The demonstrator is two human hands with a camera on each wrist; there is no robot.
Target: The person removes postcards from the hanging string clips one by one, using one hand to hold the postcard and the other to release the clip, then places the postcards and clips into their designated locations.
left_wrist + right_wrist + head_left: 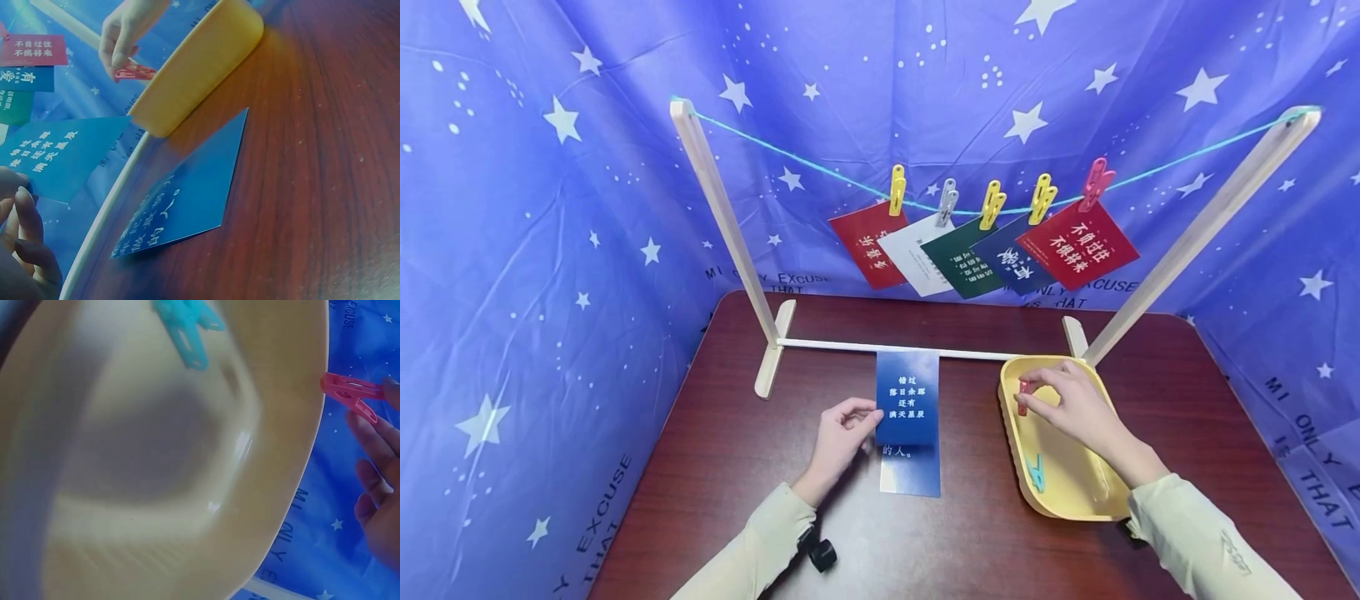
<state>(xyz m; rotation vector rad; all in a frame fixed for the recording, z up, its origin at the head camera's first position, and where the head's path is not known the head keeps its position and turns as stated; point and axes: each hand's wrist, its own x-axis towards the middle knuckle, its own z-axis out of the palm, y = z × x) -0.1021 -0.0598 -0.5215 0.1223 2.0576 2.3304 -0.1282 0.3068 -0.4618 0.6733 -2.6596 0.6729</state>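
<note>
My left hand pinches the left edge of a blue card with white lettering, lifted above the table. Beneath it, a second blue card lies on the table, partly covered in the head view. My right hand is over the yellow tub, holding a red clothespin between thumb and fingers. In the right wrist view the clothespin appears close to the tub's rim. Inside the tub lies a teal clothespin.
A wooden stand carries a sagging teal cord. Several cards hang there from clothespins, including a red card under a pink clothespin. The stand's white crossbar runs low behind the blue cards. Starry blue cloth surrounds the table.
</note>
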